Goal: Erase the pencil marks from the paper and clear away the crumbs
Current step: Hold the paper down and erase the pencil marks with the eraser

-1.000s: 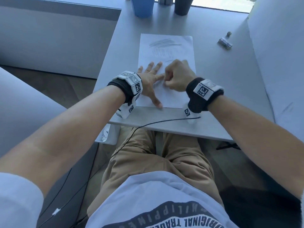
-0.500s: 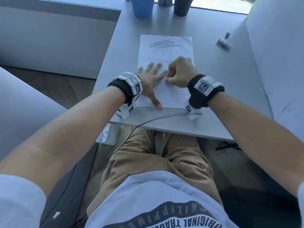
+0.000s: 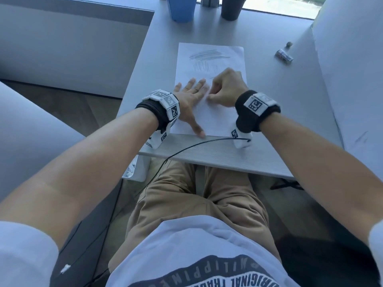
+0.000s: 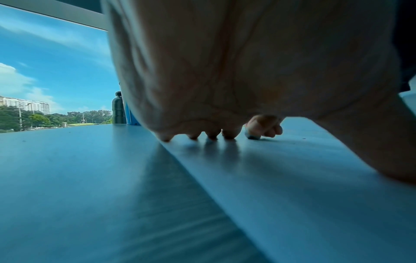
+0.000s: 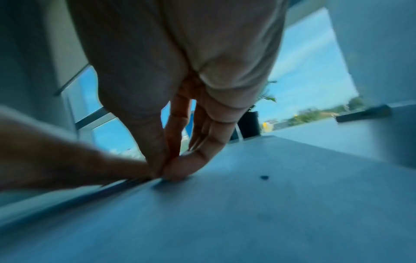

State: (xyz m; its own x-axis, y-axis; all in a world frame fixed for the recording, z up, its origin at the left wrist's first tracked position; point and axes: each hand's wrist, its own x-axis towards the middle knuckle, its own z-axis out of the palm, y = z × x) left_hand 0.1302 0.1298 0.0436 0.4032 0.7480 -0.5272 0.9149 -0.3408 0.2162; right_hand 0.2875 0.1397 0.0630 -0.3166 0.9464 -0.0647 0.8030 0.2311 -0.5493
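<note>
A white paper (image 3: 228,59) lies on the grey table (image 3: 290,112), with grey pencil marks (image 3: 204,54) near its far end. My left hand (image 3: 192,90) lies flat on the sheet's left half, fingers spread and thumb near the front edge. My right hand (image 3: 211,96) is curled just to its right, fingertips down on the paper. In the left wrist view those fingers (image 4: 263,124) pinch a small pale eraser (image 4: 253,136) against the sheet. The right wrist view shows the pinch (image 5: 164,172) touching the paper, with a dark crumb (image 5: 264,177) close by.
A blue cup (image 3: 181,8) and a dark cup (image 3: 231,7) stand at the table's far edge. A small silvery object (image 3: 284,55) and a little round piece (image 3: 289,44) lie at the right. A black cable (image 3: 186,147) crosses the front edge; a white bin (image 3: 136,168) sits below.
My right hand has shifted slightly up the sheet toward the marks, still pinched and touching the paper. The left hand stays flat in the same place.
</note>
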